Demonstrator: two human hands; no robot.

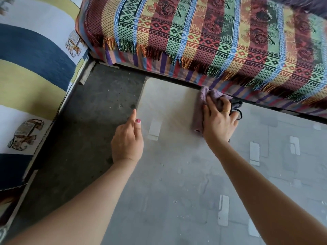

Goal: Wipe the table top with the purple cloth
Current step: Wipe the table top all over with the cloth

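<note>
The grey glass table top (169, 174) fills the lower right of the head view, dusty, with a few water drops. A purple cloth (200, 106) lies bunched near the table's far edge. My right hand (219, 121) presses down on it, fingers curled into its folds, a ring on one finger. My left hand (127, 138) rests at the table's left edge with the index finger stretched forward and the thumb lying on the glass; it holds nothing.
A sofa with a striped, fringed patterned throw (212, 41) runs along the table's far edge. A second seat with a blue, yellow and white elephant-print cover (31, 68) stands to the left. Dark floor (88, 106) shows between them.
</note>
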